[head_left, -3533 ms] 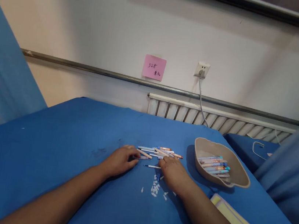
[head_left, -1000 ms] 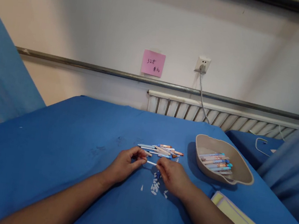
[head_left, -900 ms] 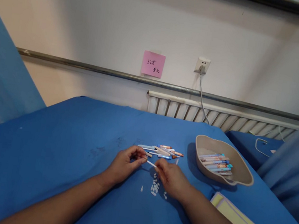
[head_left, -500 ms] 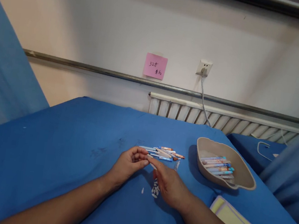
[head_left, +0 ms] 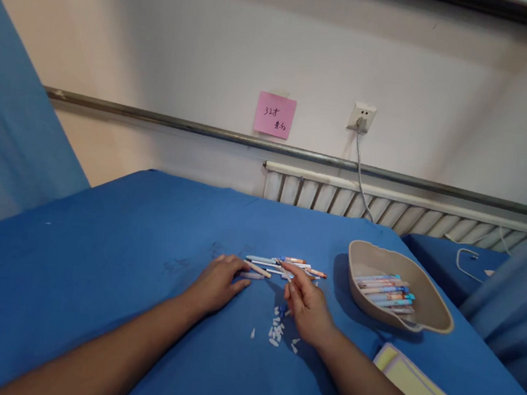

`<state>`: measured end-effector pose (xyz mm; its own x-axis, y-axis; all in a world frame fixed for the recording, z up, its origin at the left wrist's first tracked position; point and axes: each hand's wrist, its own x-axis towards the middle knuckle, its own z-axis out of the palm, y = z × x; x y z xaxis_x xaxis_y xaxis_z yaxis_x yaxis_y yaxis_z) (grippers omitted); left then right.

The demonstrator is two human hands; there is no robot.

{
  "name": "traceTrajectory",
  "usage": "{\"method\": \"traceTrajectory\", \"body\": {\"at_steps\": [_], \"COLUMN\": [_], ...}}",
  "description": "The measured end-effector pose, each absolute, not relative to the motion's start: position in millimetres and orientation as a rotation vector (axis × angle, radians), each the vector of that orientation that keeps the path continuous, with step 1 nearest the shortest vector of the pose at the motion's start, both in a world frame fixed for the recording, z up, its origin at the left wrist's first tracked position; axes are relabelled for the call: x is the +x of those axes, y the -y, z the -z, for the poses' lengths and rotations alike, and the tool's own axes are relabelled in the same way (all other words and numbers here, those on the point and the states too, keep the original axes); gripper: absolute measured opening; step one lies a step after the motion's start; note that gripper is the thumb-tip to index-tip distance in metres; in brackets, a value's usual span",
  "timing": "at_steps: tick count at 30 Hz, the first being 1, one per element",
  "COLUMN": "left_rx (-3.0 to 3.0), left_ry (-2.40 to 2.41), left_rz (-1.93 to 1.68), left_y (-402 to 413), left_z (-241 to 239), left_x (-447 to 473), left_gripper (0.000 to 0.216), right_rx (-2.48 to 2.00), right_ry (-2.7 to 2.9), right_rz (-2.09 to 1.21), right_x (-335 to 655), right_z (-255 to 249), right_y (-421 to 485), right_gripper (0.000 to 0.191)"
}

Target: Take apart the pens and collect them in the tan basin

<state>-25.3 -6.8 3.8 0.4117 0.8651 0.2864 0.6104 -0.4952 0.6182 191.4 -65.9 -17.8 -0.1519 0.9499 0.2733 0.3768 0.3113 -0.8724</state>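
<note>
Both my forearms rest on a table with a blue cloth (head_left: 103, 253). My left hand (head_left: 216, 282) lies palm down, its fingers bent around one end of a pale pen barrel (head_left: 252, 275) that lies on the cloth. My right hand (head_left: 308, 303) reaches forward with its fingers apart, the fingertips touching a small pile of loose pens (head_left: 290, 266), orange, blue and white. A beige pen (head_left: 258, 269) lies between the two hands. Several small white caps (head_left: 275, 334) are scattered on the cloth just below my right hand.
A beige tray (head_left: 424, 311) with several blue and orange pens stands at the right. A yellow folded cloth (head_left: 417, 392) lies at the lower right. Behind the table are a radiator (head_left: 389, 209), a wall socket with a cable (head_left: 362, 117) and a pink note (head_left: 274, 115).
The hands had been raised together, fitting a thin white refill into a pen. Now both are lowered: the left rests on the cloth and the right has reached to the pen pile.
</note>
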Motion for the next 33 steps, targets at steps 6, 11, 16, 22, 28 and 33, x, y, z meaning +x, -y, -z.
{"method": "traceTrajectory", "body": {"at_steps": [6, 11, 16, 22, 28, 33], "left_rx": [2.271, 2.156, 1.967, 1.885, 1.8, 1.753], "left_ry": [-1.279, -1.175, -1.159, -1.127, -1.106, -1.106], "left_rz": [-0.802, -0.894, -0.994, -0.991, -0.943, -0.892], "left_y": [15, 25, 29, 28, 29, 30], "left_z": [-9, -21, -25, -20, -22, -23], "left_x": [-19, -11, -6, -6, -4, -3], "left_gripper": [0.017, 0.015, 0.014, 0.018, 0.02, 0.021], "right_rx": [-1.215, -1.182, -1.184, -1.207, -1.209, -1.194], "right_ry": [1.714, 1.686, 1.7, 1.753, 1.758, 1.78], "right_rz": [-0.808, -0.845, -0.831, -0.795, -0.795, -0.809], "right_x": [194, 195, 196, 195, 195, 195], "right_z": [22, 18, 16, 18, 19, 19], "right_y": [63, 64, 66, 67, 69, 69], "right_gripper": [0.039, 0.04, 0.04, 0.04, 0.039, 0.037]}}
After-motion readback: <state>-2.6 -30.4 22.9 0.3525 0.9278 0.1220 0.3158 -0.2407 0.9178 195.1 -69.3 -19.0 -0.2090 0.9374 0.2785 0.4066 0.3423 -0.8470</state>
